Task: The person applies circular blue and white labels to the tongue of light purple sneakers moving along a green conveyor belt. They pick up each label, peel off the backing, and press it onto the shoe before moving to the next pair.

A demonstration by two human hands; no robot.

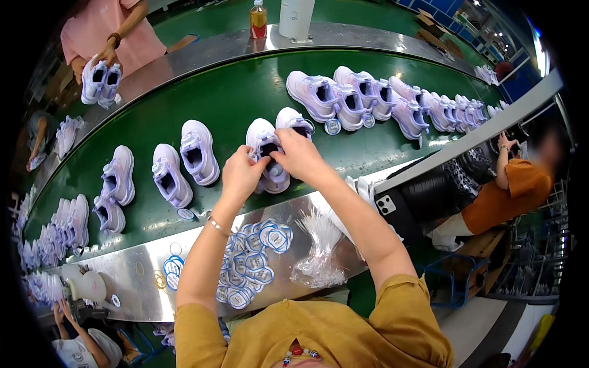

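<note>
A lavender sneaker [274, 180] stands on the green belt in front of me, with both hands over its opening. At its left side my left hand [241, 174] is closed in a pinch, with a small pale bit at the fingertips that I cannot name. My right hand [300, 158] is closed over the right edge of the opening, and its fingers hide what they pinch. Just beyond the right hand sits another lavender sneaker [287, 116], partly covered. Round blue-and-white tags [248, 265] lie piled below my wrists. Beside them is a bundle of clear plastic tag fasteners [319, 245].
More sneakers stand on the green belt [242, 86] to the left [199, 153] and right [310, 95]. A metal ledge [141, 264] runs along my side. Across the belt, a person in pink [116, 37] holds a pair. A bottle [257, 21] stands on the far rim.
</note>
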